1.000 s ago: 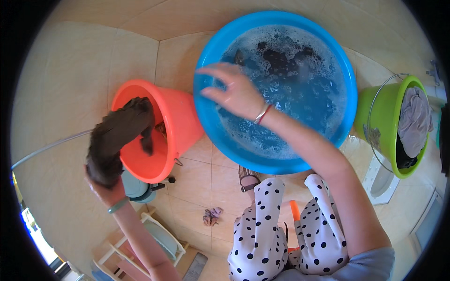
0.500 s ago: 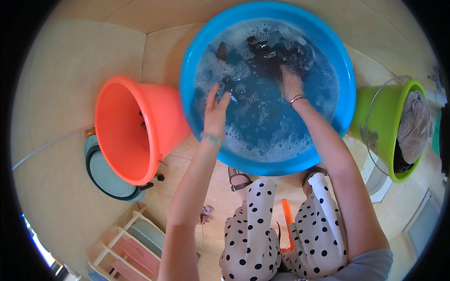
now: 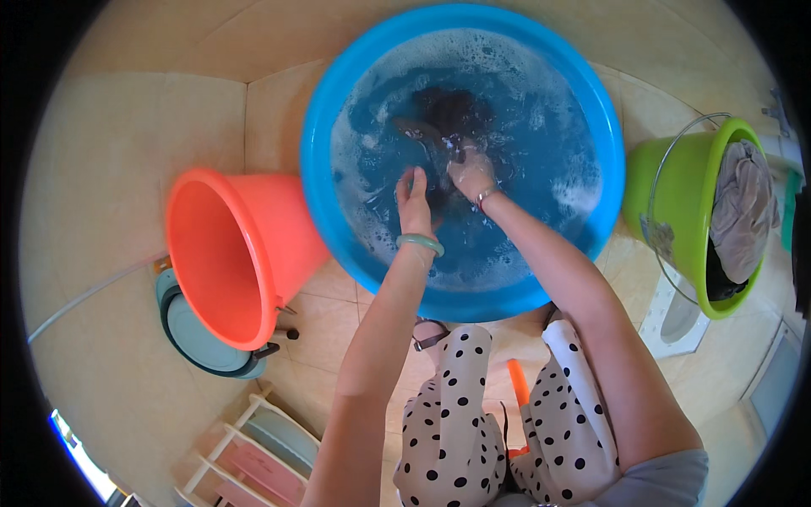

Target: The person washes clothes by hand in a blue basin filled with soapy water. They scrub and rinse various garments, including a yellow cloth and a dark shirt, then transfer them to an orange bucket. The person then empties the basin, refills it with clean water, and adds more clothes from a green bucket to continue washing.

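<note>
Some dark cloth [image 3: 452, 108] seemingly stretches lengthwise beyond both hands [image 3: 473, 172] toward the far rim [image 3: 463, 17]; grip unclear.

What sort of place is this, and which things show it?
Probably a bathroom: it has a tiled floor, what looks like a white squat toilet, and a blue tub of soapy water.

A dark, brownish-black cloth [image 3: 456, 110] lies soaked and crumpled, mostly under the surface, a little beyond the middle of a big round basin [image 3: 316, 165]. One wet, greyish fold breaks the surface on its left side; its lower outline blurs in the murk. The soapy water [image 3: 528, 228] looks cloudy blue, with pale foam gathered along the edges. The basin, bright blue with a broad, smooth rim, stands upright.
</note>
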### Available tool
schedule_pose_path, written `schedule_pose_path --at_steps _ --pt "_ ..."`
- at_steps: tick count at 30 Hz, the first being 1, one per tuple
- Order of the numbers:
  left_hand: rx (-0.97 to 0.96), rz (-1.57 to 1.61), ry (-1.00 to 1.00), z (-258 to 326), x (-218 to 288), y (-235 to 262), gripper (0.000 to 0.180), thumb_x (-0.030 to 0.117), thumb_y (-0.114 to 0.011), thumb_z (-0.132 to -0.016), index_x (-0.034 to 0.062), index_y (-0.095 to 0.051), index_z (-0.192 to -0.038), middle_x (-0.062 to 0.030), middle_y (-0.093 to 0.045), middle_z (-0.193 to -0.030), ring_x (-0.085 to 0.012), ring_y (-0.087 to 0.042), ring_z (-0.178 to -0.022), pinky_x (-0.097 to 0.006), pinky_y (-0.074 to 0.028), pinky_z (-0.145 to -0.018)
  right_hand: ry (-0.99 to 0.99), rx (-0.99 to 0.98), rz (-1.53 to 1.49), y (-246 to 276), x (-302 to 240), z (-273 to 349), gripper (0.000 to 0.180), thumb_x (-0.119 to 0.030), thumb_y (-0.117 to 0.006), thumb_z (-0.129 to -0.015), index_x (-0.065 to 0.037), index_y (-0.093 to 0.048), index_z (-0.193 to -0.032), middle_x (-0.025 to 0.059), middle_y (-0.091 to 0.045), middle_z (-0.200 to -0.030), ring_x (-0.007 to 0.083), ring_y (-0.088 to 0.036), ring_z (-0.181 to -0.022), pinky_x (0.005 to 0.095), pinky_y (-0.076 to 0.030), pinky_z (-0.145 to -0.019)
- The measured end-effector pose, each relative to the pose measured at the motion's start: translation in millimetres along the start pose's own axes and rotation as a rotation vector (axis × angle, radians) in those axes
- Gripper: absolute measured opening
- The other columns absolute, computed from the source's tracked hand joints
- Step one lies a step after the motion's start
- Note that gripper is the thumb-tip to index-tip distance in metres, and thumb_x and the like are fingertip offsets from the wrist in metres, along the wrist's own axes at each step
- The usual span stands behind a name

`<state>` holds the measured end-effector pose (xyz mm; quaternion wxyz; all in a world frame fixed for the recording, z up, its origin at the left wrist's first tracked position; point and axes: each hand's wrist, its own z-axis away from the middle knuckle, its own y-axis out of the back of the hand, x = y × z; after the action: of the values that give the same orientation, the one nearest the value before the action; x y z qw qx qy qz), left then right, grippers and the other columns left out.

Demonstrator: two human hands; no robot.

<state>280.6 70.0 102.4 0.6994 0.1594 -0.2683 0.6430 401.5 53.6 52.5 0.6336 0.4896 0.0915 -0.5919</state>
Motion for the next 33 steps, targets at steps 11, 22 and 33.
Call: schedule_pose_path --at_steps 11,22,33 --pt "-0.517 0.384 -0.025 39 82 -13 0.041 0.032 -0.059 -0.09 0.006 -0.051 -0.12 -0.0102 -0.06 -0.112 -0.022 -0.058 -0.102 -0.037 -0.045 -0.091 1.055 0.031 0.224 46 -91 140 0.014 -0.011 -0.054 -0.074 -0.006 -0.052 -0.088 0.0075 -0.045 -0.084 0.0214 -0.052 -0.085 0.029 -0.051 -0.059" --pt "-0.458 0.462 -0.157 27 57 -3 0.035 0.03 -0.055 -0.091 0.0077 -0.053 -0.118 -0.0067 -0.06 -0.11 -0.0178 -0.058 -0.099 -0.034 -0.048 -0.085 1.079 0.353 0.085 37 -114 113 0.027 -0.026 -0.072 -0.069 -0.01 -0.052 -0.076 0.0049 -0.049 -0.075 0.0172 -0.057 -0.054 0.0287 -0.047 -0.044" --pt "-0.067 0.236 -0.168 24 23 -12 0.043 0.036 -0.053 -0.091 0.0138 -0.047 -0.127 -0.004 -0.052 -0.124 -0.0206 -0.049 -0.114 -0.045 -0.038 -0.094 0.378 0.4 0.143 46 3 -2 0.016 -0.018 -0.054 -0.085 -0.014 -0.059 -0.099 0.013 -0.059 -0.08 0.0358 -0.061 -0.071 0.0432 -0.051 -0.062"
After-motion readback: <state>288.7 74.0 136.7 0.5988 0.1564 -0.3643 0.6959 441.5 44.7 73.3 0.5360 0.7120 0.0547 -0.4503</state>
